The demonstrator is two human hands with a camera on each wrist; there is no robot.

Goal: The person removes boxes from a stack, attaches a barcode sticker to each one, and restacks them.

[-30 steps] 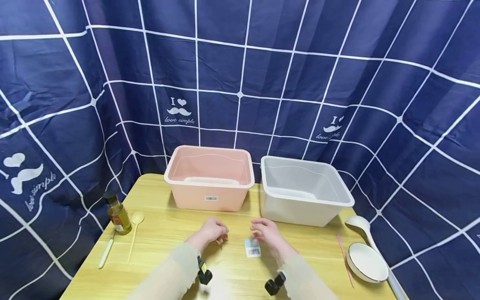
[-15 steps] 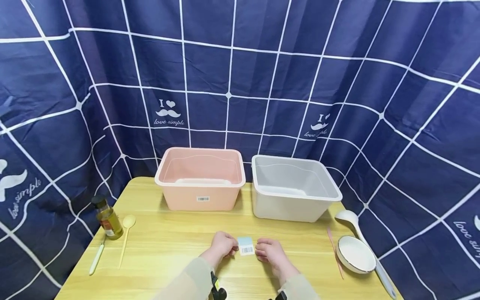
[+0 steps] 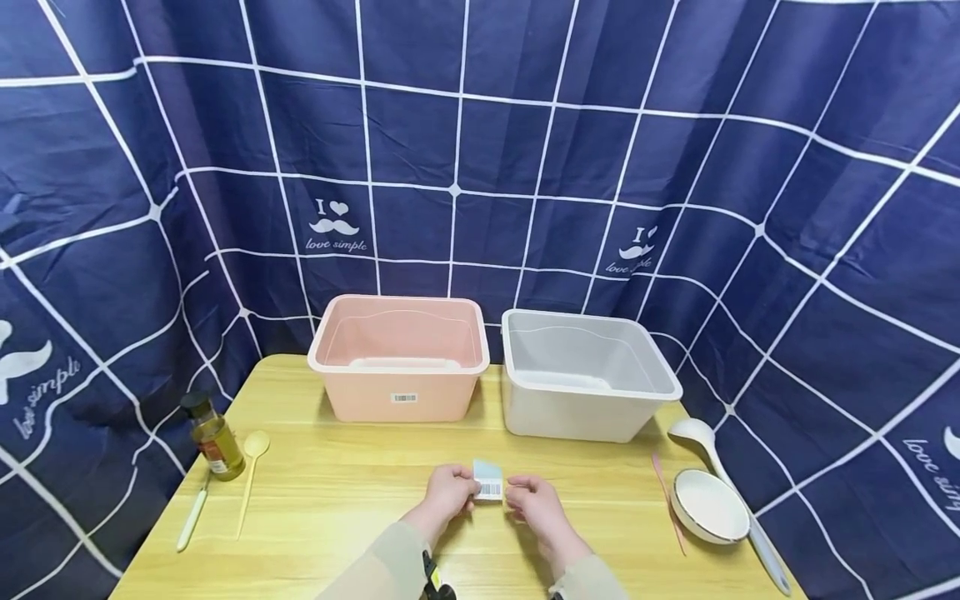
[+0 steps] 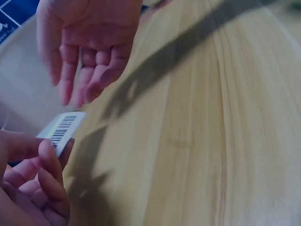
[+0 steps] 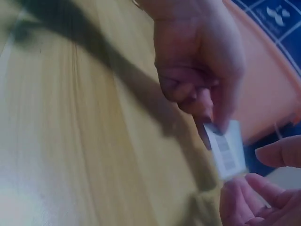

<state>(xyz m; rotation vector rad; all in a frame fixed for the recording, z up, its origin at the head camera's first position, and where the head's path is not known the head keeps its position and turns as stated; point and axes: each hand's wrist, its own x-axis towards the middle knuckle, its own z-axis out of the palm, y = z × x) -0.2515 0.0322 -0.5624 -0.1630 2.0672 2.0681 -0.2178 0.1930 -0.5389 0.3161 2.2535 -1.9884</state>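
Note:
A small blue-and-white card printed with a barcode (image 3: 488, 482) is pinched between the thumb and fingers of my left hand (image 3: 448, 492), above the tabletop. The left wrist view shows the card (image 4: 65, 128) tilted, its printed side partly covered by the thumb. My right hand (image 3: 536, 507) is close to the card's right edge. In the right wrist view its thumb stands apart from the fingers (image 5: 235, 200), which are right at the end of the card (image 5: 228, 153).
A pink bin (image 3: 405, 408) and a grey bin (image 3: 573, 421) stand at the table's back. On the left are an oil bottle (image 3: 217, 446), a yellow spoon (image 3: 251, 475) and a green-handled tool (image 3: 192, 521). A bowl (image 3: 708, 504), ladle (image 3: 701, 435) and thin pink stick (image 3: 667, 500) lie right.
My left hand has moved right to the card, taken hold of it and raised it from the table. The right hand has shifted to the card's right side. The head view has turned slightly right.

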